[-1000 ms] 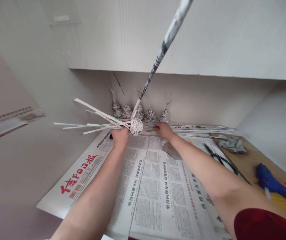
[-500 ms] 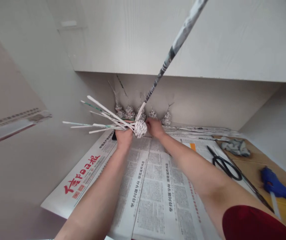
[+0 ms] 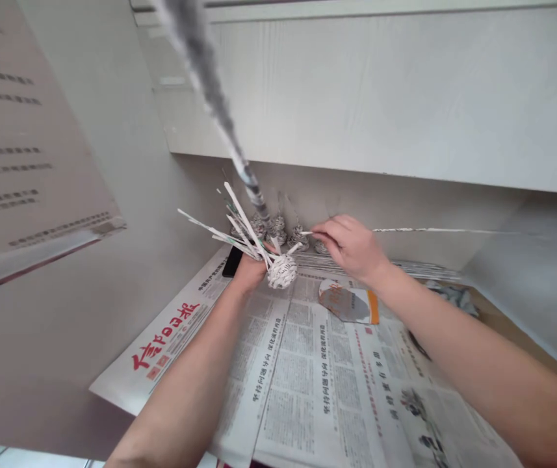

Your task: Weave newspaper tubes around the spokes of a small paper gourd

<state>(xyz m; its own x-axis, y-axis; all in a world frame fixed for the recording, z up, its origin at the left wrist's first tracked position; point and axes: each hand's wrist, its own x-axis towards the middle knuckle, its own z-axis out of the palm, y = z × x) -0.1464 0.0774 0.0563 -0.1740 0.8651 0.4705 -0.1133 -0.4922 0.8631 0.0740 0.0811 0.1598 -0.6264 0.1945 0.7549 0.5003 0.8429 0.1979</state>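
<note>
The woven paper ball [image 3: 282, 273] sits in front of the left hand [image 3: 253, 272], above the newspaper [image 3: 288, 351], with a fan of paper spokes [image 3: 242, 224] spreading up and to the left behind it. The left hand is closed around the base of those spokes, though its fingers are mostly hidden. The right hand [image 3: 351, 246] pinches a thin paper stick [image 3: 424, 229] between thumb and fingertips, its near tip close to a short stub [image 3: 295, 247] on the ball but apart from it. If that tip and the stub are to meet, a crooked push could crumple the rolled paper, and a shallow fit could pull out later. A slack left grip could let the ball turn and the weave loosen. The long paper tube [image 3: 212, 97] rising toward the camera could catch the right forearm, and the stick's far end could snag or bend against the side wall [image 3: 526, 253].
</note>
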